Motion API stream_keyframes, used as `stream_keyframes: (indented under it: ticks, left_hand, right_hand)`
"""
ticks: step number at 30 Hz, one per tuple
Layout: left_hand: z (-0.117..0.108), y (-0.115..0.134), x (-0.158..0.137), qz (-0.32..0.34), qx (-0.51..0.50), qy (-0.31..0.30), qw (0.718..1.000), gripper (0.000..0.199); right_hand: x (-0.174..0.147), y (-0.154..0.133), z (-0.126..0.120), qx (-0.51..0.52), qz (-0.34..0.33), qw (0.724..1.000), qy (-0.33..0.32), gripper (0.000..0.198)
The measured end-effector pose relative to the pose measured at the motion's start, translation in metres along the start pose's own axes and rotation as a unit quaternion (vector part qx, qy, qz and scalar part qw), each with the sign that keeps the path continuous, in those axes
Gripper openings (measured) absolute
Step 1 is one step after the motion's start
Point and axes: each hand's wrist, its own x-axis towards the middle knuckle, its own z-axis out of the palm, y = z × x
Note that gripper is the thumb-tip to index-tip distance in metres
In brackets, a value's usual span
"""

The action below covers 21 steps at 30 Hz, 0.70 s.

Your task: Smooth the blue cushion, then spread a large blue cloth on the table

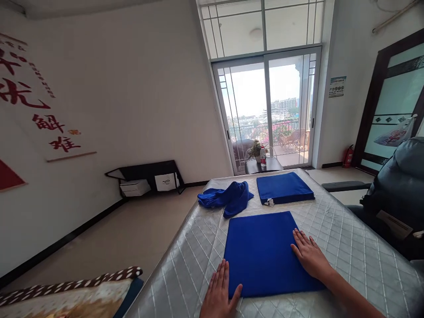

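A blue towel (261, 256), folded into a flat square, lies on the quilted silver-grey mattress (185, 256) right in front of me. At its near left corner my left hand (219, 291) rests with the fingers out and the thumb spread over the edge. My right hand (308, 251) lies flat on the right edge, fingers stretched out. Beyond it is a stack of folded blue towels (285, 187) with white tags at the near edge. Left of that stack lies a crumpled blue towel (227, 196).
Behind the mattress stands a small black table (265, 167) with a plant (255, 149) and a bottle (263, 155). A dark armchair (406, 176) is at the right. A patterned blanket (82, 293) shows at lower left, and boxes (135, 188) sit by the wall.
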Motion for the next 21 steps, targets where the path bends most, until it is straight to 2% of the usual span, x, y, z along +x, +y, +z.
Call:
stream_keyframes:
  ticks: [3,6,9,13,16,18,21]
  left_hand:
    - [0.0,0.001,0.005,-0.004,0.019,-0.001,1.0,0.08]
    - [-0.005,0.022,0.015,0.011,0.027,0.002,1.0,0.077]
    - [-0.01,0.07,0.032,0.087,0.014,0.002,0.996,0.074]
    - [-0.005,0.148,0.064,0.245,-0.016,0.012,0.969,0.065]
    - [0.008,0.19,0.086,0.264,-0.025,0.027,0.964,0.066]
    - [0.017,0.203,0.095,0.254,-0.023,0.032,0.966,0.067]
    - [0.026,0.197,0.099,0.241,-0.015,0.033,0.97,0.067]
  right_hand:
    - [0.0,0.003,0.013,0.004,0.011,1.0,0.005,0.061]
    - [-0.002,0.004,0.013,0.0,0.007,1.0,0.002,0.062]
    - [-0.002,0.003,0.008,0.0,0.015,1.0,-0.006,0.063]
    - [-0.002,0.004,0.007,0.003,0.014,1.0,-0.01,0.062]
    - [-0.003,0.006,0.009,0.001,-0.001,1.0,-0.01,0.058]
    - [-0.004,0.006,0.009,0.001,-0.014,1.0,-0.012,0.056]
    - [-0.003,0.005,0.006,0.005,-0.002,1.0,-0.017,0.057]
